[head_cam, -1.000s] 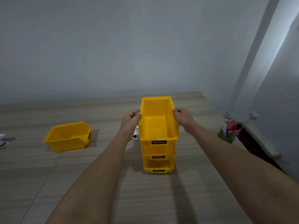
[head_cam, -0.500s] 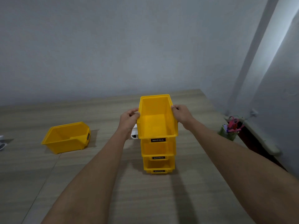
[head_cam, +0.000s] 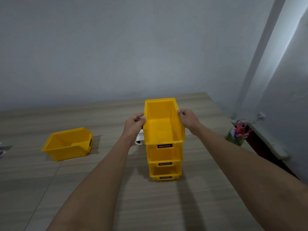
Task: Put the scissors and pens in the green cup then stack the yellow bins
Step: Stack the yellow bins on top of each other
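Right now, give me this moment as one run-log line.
phase: stacking | left hand, right hand: gripping top bin on two-bin stack | fourth bin: apart, left | green cup: filled

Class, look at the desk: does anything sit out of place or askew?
One yellow bin sits alone at the left, turned sideways, apart from the stack of three. The left hand and right hand grip the top bin. Scissors and pens stand in the green cup. Nothing spilled.

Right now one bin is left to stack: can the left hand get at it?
Probably yes: bare table lies between the left hand and the loose bin, but that hand grips the top bin.
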